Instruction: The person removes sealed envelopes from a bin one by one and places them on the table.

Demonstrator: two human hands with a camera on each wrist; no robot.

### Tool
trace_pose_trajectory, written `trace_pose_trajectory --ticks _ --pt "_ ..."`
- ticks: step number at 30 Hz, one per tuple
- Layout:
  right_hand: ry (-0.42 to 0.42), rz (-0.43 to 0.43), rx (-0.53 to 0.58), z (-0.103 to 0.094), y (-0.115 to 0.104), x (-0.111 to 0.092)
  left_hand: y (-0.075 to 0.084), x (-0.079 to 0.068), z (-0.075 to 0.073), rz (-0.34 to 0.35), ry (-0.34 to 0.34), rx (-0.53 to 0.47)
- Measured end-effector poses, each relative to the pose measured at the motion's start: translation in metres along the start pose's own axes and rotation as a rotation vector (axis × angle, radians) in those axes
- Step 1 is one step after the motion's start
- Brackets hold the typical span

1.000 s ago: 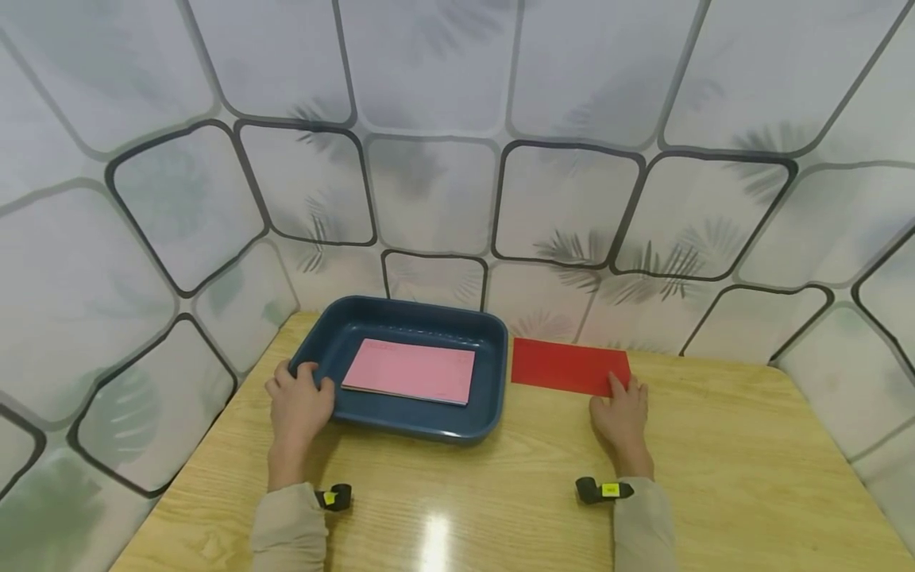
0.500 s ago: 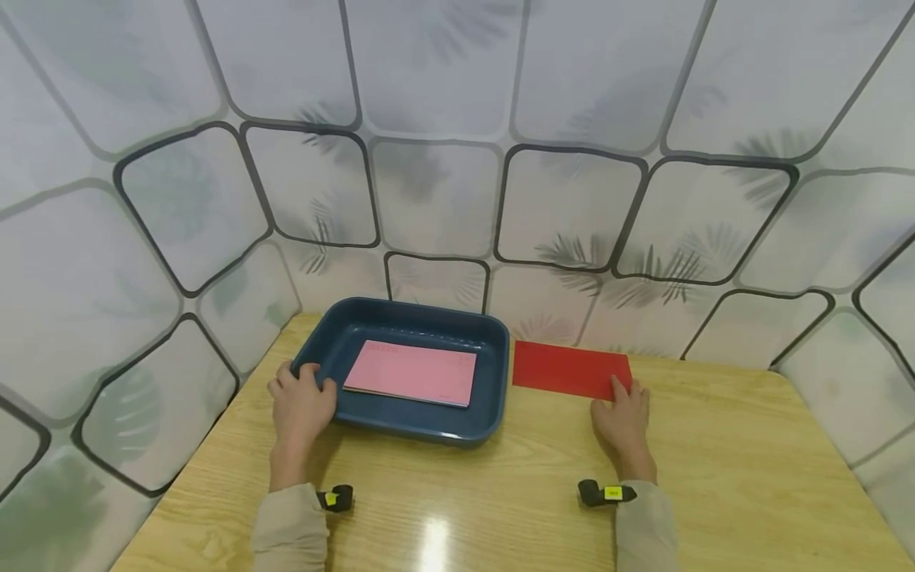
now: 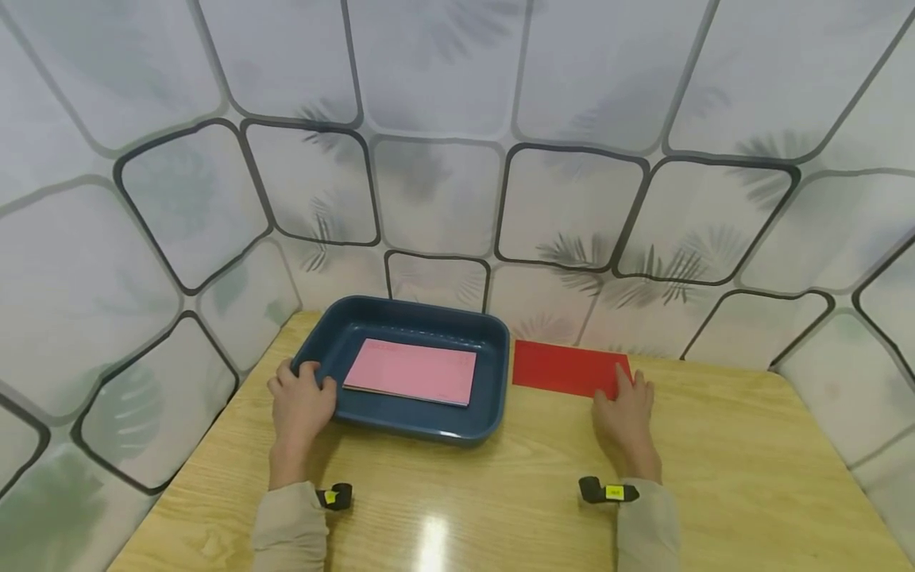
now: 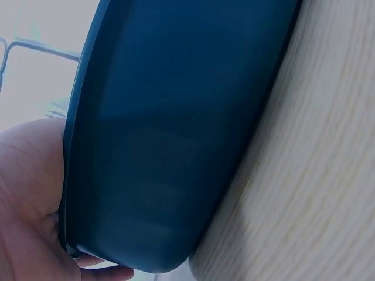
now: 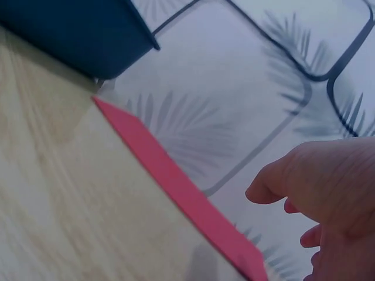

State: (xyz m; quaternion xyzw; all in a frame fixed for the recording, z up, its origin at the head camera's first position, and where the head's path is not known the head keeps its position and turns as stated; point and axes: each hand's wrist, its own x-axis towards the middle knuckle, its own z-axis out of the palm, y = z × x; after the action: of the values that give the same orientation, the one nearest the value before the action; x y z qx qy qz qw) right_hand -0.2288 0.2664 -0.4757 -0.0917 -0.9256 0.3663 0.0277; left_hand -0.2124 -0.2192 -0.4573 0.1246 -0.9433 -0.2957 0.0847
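Observation:
My left hand (image 3: 303,401) grips the left rim of a dark blue tray (image 3: 418,429). In the left wrist view the palm (image 4: 29,193) lies against the rim, with fingers curled under the tray's outer wall (image 4: 170,146). A pink stack of flat paper (image 3: 411,370) lies inside the tray. To its right, a flat red paper rectangle (image 3: 561,367) rests on the table. My right hand (image 3: 626,413) hovers at the red paper's right end. In the right wrist view its thumb (image 5: 269,184) stands apart from the red paper (image 5: 176,181), and nothing is held.
The wooden table (image 3: 543,508) meets patterned wall covering (image 3: 572,206) at the back and sides. A black wrist strap (image 3: 608,491) with a yellow label sits on the right forearm, and another strap (image 3: 336,497) on the left.
My right hand has lifted slightly from the red paper and shifted a little right. The left hand stays on the tray's rim. Tray and papers have not visibly moved on the table.

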Motion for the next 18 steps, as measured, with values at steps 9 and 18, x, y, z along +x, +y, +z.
trace_pose_trajectory --ticks 9,18 --pt "0.045 -0.143 0.102 -0.012 -0.041 -0.013 0.002 -0.001 -0.001 0.003 0.004 0.000" --pt "-0.002 -0.314 0.002 0.009 -0.083 -0.029 0.002 -0.001 -0.002 0.004 -0.001 0.001"
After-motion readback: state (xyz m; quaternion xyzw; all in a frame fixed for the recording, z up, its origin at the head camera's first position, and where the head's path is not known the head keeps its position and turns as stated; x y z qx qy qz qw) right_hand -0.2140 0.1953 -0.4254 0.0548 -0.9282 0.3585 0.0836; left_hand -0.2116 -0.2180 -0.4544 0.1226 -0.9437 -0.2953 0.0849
